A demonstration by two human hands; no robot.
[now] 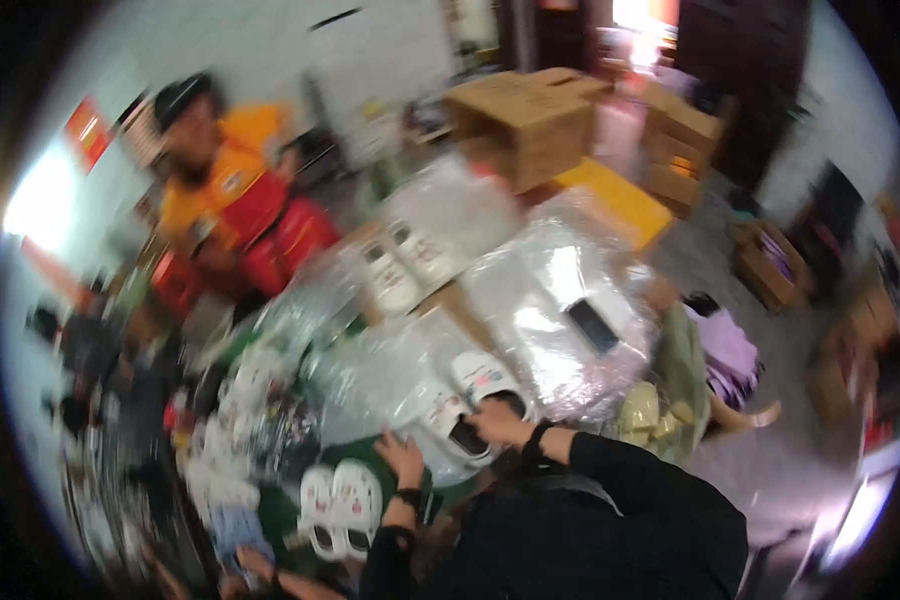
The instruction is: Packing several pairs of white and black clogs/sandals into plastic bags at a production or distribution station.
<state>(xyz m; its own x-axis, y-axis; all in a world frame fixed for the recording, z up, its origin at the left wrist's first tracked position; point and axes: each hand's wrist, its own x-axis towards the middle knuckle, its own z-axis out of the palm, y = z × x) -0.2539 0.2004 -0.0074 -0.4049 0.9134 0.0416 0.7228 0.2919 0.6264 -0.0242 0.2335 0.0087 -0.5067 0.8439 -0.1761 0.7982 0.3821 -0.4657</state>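
My right hand (502, 424) is closed at the inner edges of a pair of white clogs (483, 372) with dark insoles and small coloured decorations; blur partly hides its fingertips. To its left, my left hand (402, 458) has its fingers spread and holds nothing. Just below that hand, another pair of white clogs (353, 497) lies on the green table surface. Clear plastic bags (370, 385) spread under and behind the pair at my right hand.
A phone (592, 326) rests on stacked clear bags. Farther back are more white clogs (390, 278) and a cardboard box (523, 128). A person in orange and red (250, 205) is across the table. Another person's hand (257, 563) shows at lower left beside piled shoes (235, 430).
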